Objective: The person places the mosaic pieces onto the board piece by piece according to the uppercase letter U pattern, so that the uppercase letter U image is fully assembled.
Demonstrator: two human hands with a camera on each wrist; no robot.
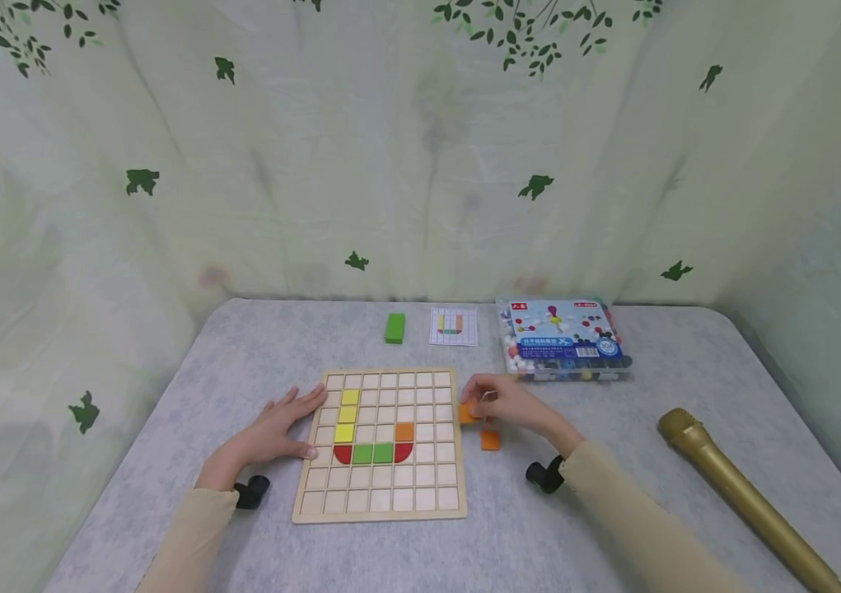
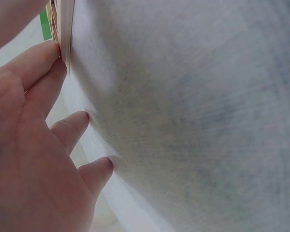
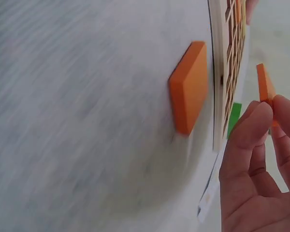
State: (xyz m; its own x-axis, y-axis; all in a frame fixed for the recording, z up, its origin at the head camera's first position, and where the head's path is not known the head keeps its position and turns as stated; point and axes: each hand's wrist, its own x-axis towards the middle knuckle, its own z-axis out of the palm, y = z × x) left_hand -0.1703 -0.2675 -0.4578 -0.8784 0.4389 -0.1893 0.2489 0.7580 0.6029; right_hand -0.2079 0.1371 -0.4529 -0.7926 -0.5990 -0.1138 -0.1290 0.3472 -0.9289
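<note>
A light wooden grid board (image 1: 403,499) lies on the table. On it are yellow square tiles (image 1: 347,414) in a column, red rounded pieces (image 1: 403,452), green squares (image 1: 362,454) and one orange square (image 1: 404,431), together forming a U. My left hand (image 1: 268,432) rests at the board's left edge, fingers spread; in the left wrist view its fingertips (image 2: 82,117) reach the board's side and the tabletop. Beyond the right edge, my right hand (image 1: 515,405) pinches an orange square tile (image 3: 265,84) between thumb and fingers. Another orange tile (image 1: 490,441) lies flat beside the board.
Behind the board lie a green block (image 1: 394,328) and a small pattern card (image 1: 453,327) printed with a coloured U. A clear plastic box (image 1: 564,339) with a blue label stands at the back right. A gold microphone (image 1: 749,502) lies along the right side.
</note>
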